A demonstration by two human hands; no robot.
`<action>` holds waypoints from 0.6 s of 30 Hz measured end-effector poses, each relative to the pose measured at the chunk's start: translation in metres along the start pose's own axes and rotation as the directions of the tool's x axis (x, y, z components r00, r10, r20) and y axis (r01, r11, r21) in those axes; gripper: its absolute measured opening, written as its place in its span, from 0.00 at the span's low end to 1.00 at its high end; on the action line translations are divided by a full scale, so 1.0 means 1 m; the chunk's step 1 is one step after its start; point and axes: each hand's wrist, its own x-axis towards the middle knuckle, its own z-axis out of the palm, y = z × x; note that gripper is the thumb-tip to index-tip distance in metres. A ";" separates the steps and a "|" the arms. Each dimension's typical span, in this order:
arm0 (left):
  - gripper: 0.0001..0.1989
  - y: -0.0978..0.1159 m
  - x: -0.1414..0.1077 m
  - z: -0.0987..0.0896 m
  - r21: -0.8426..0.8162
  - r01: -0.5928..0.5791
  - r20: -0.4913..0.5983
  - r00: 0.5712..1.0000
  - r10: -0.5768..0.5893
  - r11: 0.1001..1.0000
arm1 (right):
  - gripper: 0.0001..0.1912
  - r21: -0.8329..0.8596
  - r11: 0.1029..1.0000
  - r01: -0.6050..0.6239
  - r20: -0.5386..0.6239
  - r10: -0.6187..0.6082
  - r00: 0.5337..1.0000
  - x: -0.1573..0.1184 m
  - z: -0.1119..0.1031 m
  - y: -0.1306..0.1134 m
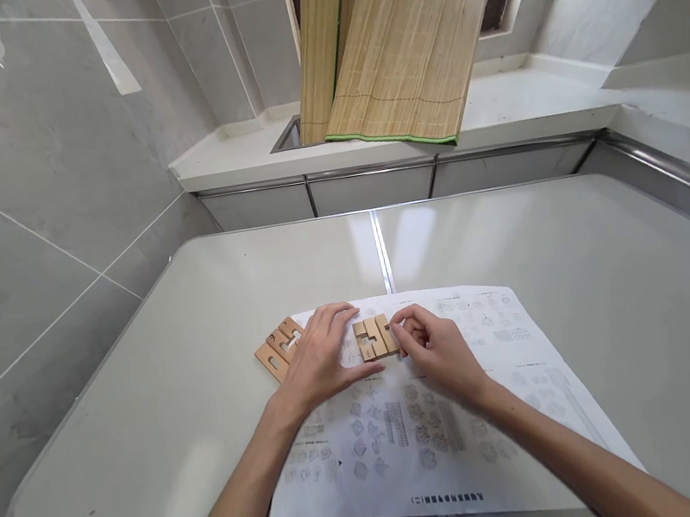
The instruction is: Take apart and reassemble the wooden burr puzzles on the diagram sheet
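Three light wooden pieces with cut-outs [376, 337] lie side by side on a printed paper sheet [511, 477]. Around their left side is my left hand [321, 354], thumb and fingers spread apart with nothing between them. My right hand [434, 345] is at their right edge, its fingers curled and pinched beside the rightmost piece; what they hold, if anything, is hidden. Darker wooden pieces with slots [273, 360] lie to the left, partly behind my left hand.
The sheet lies on a pale folding table [580, 256] with a seam down its middle. Beyond it, a bamboo mat [397, 49] hangs over a white counter [231, 159] with a sink. Grey tiled wall [10, 172] borders the left side.
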 end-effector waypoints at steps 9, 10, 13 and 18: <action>0.29 -0.012 -0.004 -0.007 0.069 -0.040 0.015 0.999 0.039 0.997 | 0.08 -0.198 0.974 0.113 0.047 -0.106 0.993 -0.003 0.004 0.007; 0.28 -0.011 -0.004 -0.006 0.063 -0.041 0.010 0.999 0.040 0.997 | 0.08 -0.215 0.970 0.118 0.040 -0.112 0.993 -0.003 0.003 0.007; 0.28 -0.009 -0.003 -0.007 0.041 -0.037 -0.004 0.999 0.037 0.998 | 0.07 -0.279 0.951 0.132 0.018 -0.132 0.991 -0.004 0.002 0.008; 0.28 -0.007 -0.002 -0.009 0.021 -0.024 -0.014 1.000 0.024 0.999 | 0.05 -0.397 0.902 0.171 0.022 -0.177 0.984 -0.004 0.002 0.009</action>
